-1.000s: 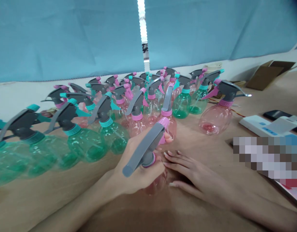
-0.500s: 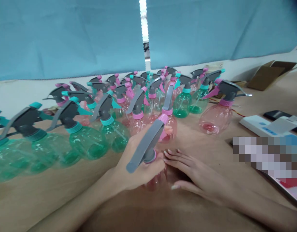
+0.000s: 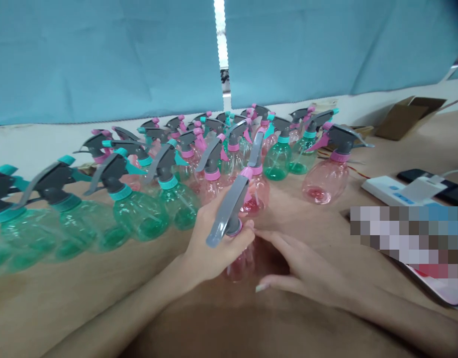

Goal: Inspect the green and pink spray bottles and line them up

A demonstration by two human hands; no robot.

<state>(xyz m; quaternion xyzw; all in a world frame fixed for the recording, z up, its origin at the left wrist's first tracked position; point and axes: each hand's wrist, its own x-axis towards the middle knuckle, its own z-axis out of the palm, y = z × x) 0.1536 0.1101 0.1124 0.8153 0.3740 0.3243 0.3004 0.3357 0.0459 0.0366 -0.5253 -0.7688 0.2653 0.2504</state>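
A pink spray bottle (image 3: 240,266) with a grey trigger head stands in front of me on the wooden table. My left hand (image 3: 210,238) is wrapped round its neck, just below the grey head, with the pink nozzle pointing away from me. On the right side of the bottle, my right hand (image 3: 307,263) is spread, its thumb apart from the fingers. Its fingertips reach close to the bottle and the left hand; whether they touch cannot be made out. Just beyond the left hand is another pink spray bottle (image 3: 259,196).
Several green spray bottles (image 3: 141,216) line the left side, with more pink and green ones behind. A lone pink spray bottle (image 3: 325,181) stands right of them. At right are a white power strip (image 3: 387,190), a dark phone (image 3: 456,190) and a cardboard box (image 3: 404,119).
My right hand's fingers have drawn closer together and nearer the bottle. The left hand keeps its grip, and the spray head has tipped slightly more upright. The view has shifted a little.
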